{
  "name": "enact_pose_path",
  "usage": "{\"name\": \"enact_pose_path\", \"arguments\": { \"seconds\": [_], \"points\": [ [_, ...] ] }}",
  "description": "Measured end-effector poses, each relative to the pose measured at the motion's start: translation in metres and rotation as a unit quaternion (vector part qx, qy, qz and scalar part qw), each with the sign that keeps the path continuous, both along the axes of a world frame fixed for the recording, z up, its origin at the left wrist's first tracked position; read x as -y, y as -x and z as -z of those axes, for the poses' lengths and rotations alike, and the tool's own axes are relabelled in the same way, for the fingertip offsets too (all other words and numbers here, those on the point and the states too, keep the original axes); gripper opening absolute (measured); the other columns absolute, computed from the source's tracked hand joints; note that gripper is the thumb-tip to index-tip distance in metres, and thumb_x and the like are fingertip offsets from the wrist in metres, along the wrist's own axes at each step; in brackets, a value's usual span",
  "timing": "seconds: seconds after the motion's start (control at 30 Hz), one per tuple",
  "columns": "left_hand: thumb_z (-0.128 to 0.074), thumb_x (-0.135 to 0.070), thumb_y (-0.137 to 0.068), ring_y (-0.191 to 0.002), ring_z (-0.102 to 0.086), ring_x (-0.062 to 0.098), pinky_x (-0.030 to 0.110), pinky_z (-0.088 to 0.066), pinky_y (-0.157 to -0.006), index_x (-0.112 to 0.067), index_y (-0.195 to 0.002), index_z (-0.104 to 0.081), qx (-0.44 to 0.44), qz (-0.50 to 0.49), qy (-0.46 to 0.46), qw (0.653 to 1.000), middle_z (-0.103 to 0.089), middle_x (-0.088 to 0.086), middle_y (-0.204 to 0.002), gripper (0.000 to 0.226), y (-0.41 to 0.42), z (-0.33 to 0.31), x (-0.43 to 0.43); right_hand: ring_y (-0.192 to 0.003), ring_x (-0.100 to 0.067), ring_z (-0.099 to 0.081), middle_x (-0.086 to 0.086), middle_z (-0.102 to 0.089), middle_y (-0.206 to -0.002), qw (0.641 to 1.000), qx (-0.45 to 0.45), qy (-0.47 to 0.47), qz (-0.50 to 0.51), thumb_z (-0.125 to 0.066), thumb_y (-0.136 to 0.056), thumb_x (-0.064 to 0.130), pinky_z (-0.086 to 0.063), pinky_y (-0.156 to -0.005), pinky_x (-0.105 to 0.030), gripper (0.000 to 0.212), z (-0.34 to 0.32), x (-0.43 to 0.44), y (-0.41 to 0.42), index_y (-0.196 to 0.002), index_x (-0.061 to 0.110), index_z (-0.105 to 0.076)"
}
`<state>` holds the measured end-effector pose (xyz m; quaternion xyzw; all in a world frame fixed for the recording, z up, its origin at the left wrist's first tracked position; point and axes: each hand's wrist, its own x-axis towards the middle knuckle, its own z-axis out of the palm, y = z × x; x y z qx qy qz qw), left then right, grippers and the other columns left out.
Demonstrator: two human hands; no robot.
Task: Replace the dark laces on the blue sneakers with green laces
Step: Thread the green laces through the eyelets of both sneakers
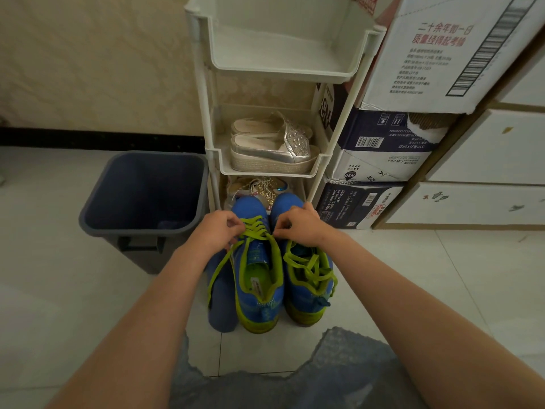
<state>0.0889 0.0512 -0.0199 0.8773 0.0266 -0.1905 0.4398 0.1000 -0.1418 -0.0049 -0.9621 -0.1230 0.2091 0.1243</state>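
While both hands are working near the toe end, step: the person is drawing the green lace (255, 231) snug across the left sneaker (259, 278).
Left hand (216, 231): fingers are curling in, pinching the lace at the 9 o'clock edge of the lacing.
Right hand (298, 225): it is pinching the same lace at the 3 o'clock edge, fingers curled.
Sneakers: both are standing side by side on the floor (413, 276), toes pointing to 12 o'clock at the white rack (212, 160), with the bin (138, 228) at 10 o'clock.
Right sneaker (306, 287): its green lace is lying slack and untied across the opening.
Loose end (219, 270): it is trailing down toward 8 o'clock beside the left sneaker.
Doing it well: pulling evenly outward with both hands, likely one crossing at a time, should be keeping the lace flat and the two tails matched.
Risk: tugging one side harder is probably leaving one tail short.
Dark laces: I cannot tell where they are lying.
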Motion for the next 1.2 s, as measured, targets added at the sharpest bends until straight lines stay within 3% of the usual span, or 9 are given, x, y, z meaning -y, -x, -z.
{"name": "enact_pose_path", "arguments": {
  "seconds": [0.17, 0.33, 0.47, 0.6, 0.7, 0.87, 0.97, 1.07, 1.2],
  "points": [
    [-0.069, -0.024, -0.085, -0.077, -0.063, 0.014, 0.029, -0.055, -0.069, -0.013, -0.098, -0.062, -0.014, 0.003, -0.006, 1.0, -0.066, 0.005, -0.095, 0.018, 0.003, -0.007, 0.001, -0.109, -0.026, -0.047, -0.001, -0.062, -0.087, 0.997, -0.012, -0.03, 0.074, -0.061, -0.086, 0.032, -0.033, -0.099, -0.034, 0.025, -0.016, 0.005, -0.003, -0.062, 0.027, -0.056],
    [-0.083, -0.031, -0.07, -0.096, -0.06, 0.016, 0.03, -0.051, -0.08, -0.014, -0.11, -0.058, -0.061, 0.04, -0.052, 0.996, -0.063, 0.001, -0.105, 0.051, 0.004, -0.015, 0.005, -0.065, -0.013, -0.046, 0.0, -0.049, -0.062, 0.992, -0.053, -0.075, 0.088, -0.062, -0.086, 0.02, -0.038, -0.062, -0.021, 0.032, -0.031, 0.009, 0.0, -0.056, 0.018, -0.055],
    [-0.078, -0.023, -0.075, -0.097, -0.059, 0.016, 0.031, -0.05, -0.085, -0.013, -0.112, -0.055, -0.052, 0.039, -0.081, 0.995, -0.062, 0.003, -0.111, 0.045, 0.005, -0.018, 0.008, -0.065, -0.007, -0.049, 0.004, -0.054, -0.066, 0.988, -0.062, -0.112, 0.086, -0.07, -0.084, 0.021, -0.041, -0.062, -0.02, 0.025, -0.033, 0.012, -0.001, -0.062, 0.021, -0.058],
    [-0.073, -0.022, -0.08, -0.07, -0.049, 0.008, 0.025, -0.04, -0.066, -0.014, -0.086, -0.061, -0.031, 0.05, -0.119, 0.991, -0.056, 0.005, -0.091, 0.016, 0.009, -0.026, 0.007, -0.061, -0.006, -0.048, 0.003, -0.058, -0.067, 0.986, -0.109, -0.113, 0.059, -0.068, -0.085, 0.022, -0.04, -0.059, -0.019, 0.018, -0.035, 0.014, 0.001, -0.069, 0.017, -0.063],
    [-0.073, -0.027, -0.079, -0.063, -0.044, 0.009, 0.024, -0.035, -0.056, -0.012, -0.079, -0.058, -0.031, 0.048, -0.152, 0.987, -0.055, 0.008, -0.086, 0.021, 0.01, -0.028, 0.008, -0.065, -0.009, -0.05, -0.002, -0.061, -0.075, 0.985, -0.102, -0.117, 0.072, -0.063, -0.089, 0.032, -0.039, -0.065, -0.023, 0.024, -0.033, 0.014, 0.001, -0.086, 0.008, -0.067],
    [-0.075, -0.029, -0.077, -0.086, -0.068, 0.023, 0.036, -0.056, -0.082, -0.005, -0.088, -0.071, -0.035, 0.03, -0.169, 0.984, -0.071, 0.01, -0.089, 0.027, 0.008, -0.027, 0.009, -0.103, -0.027, -0.054, -0.017, -0.054, -0.124, 0.983, -0.055, -0.128, 0.118, -0.034, -0.1, 0.014, -0.04, -0.083, -0.027, 0.033, -0.038, 0.007, -0.004, -0.127, 0.0, -0.048],
    [-0.077, -0.028, -0.073, -0.081, -0.07, 0.023, 0.039, -0.059, -0.077, -0.006, -0.09, -0.069, -0.038, 0.021, -0.195, 0.98, -0.073, 0.01, -0.085, 0.029, 0.004, -0.026, 0.009, -0.077, -0.019, -0.052, -0.017, -0.06, -0.101, 0.985, -0.017, -0.153, 0.083, -0.038, -0.095, 0.0, -0.038, -0.057, -0.016, 0.044, -0.035, 0.002, -0.001, -0.139, 0.005, -0.036],
    [-0.078, -0.026, -0.072, -0.085, -0.069, 0.028, 0.041, -0.059, -0.078, -0.004, -0.098, -0.066, -0.062, 0.024, -0.193, 0.979, -0.07, 0.013, -0.091, 0.036, 0.002, -0.025, 0.011, -0.071, -0.014, -0.052, -0.016, -0.068, -0.09, 0.971, 0.054, -0.216, 0.084, -0.048, -0.094, 0.001, -0.038, -0.056, -0.012, 0.036, -0.035, 0.001, -0.001, -0.129, 0.006, -0.045],
    [-0.076, -0.017, -0.076, -0.077, -0.072, 0.026, 0.04, -0.059, -0.077, 0.001, -0.097, -0.067, -0.13, 0.011, -0.13, 0.983, -0.073, 0.015, -0.082, 0.029, -0.001, -0.028, 0.01, -0.058, -0.014, -0.062, -0.015, -0.069, -0.078, 0.93, -0.036, -0.348, 0.117, -0.064, -0.087, 0.0, -0.055, -0.058, -0.02, 0.028, -0.033, -0.009, 0.005, -0.114, -0.001, -0.056]
  ]
}}
